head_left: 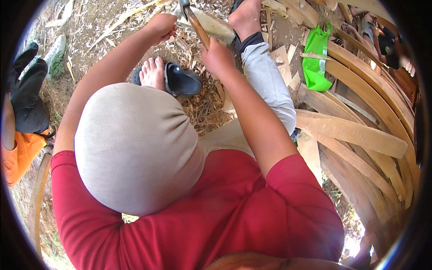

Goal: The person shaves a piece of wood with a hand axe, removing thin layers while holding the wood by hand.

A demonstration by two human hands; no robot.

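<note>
Gripping the wooden handle of a hammer (198, 29), the person's right hand (218, 58) is closed around its lower end, with the dark metal head at the upper edge of the view. The left hand (163, 28) is curled closed just to the left of the hammer, near a pale piece of timber (211, 24); whether it grips anything cannot be told. The timber lies on ground strewn with wood shavings (114, 15), behind the hammer handle and close to the bare right foot (245, 20). Nearer the person, a dark clog (182, 82) rests beside the bare left foot (154, 74). On the right, a bright green bag (316, 65) sits by a stack of curved planks (355, 132). At the far left, another person wears an orange garment (22, 155).
</note>
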